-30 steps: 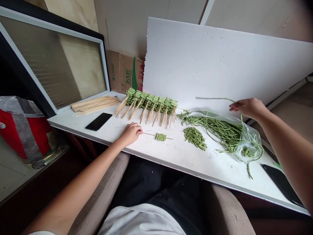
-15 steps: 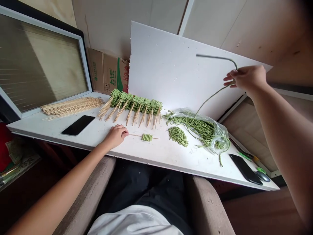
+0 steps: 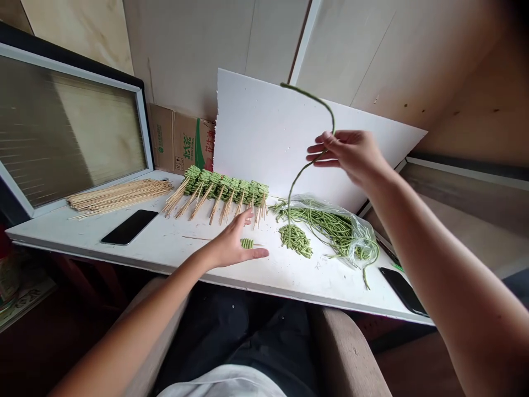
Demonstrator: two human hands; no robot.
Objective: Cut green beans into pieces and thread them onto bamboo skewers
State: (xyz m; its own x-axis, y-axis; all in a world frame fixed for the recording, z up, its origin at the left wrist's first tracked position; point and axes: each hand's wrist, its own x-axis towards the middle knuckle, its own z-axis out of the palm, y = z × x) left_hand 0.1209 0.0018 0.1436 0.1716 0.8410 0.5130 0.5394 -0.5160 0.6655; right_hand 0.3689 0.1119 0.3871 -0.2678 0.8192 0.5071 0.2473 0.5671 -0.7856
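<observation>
Raised above the table, my right hand (image 3: 345,153) pinches a long green bean (image 3: 294,179) between thumb and fingers. One end of the bean arcs up and left; the other hangs down over a pile of short cut bean pieces (image 3: 296,241). My left hand (image 3: 235,241) is open, thumb and fingers spread, just above a skewer (image 3: 194,237) lying on the table. A row of bean pieces (image 3: 247,243) is threaded on that skewer, partly hidden by the hand. More long beans (image 3: 330,220) spill from a clear plastic bag (image 3: 360,238) at the right.
Finished bean skewers (image 3: 225,187) are stacked along the back, sticks toward me. Bare skewers (image 3: 119,194) lie at the left near a phone (image 3: 130,226). Another phone (image 3: 403,289) lies at the right edge. A white board (image 3: 264,127) and a cardboard box (image 3: 182,138) stand behind.
My right hand has brought the long bean leftward, toward the middle. My left hand has let go of the skewer's end and moved right, opening over the threaded pieces.
</observation>
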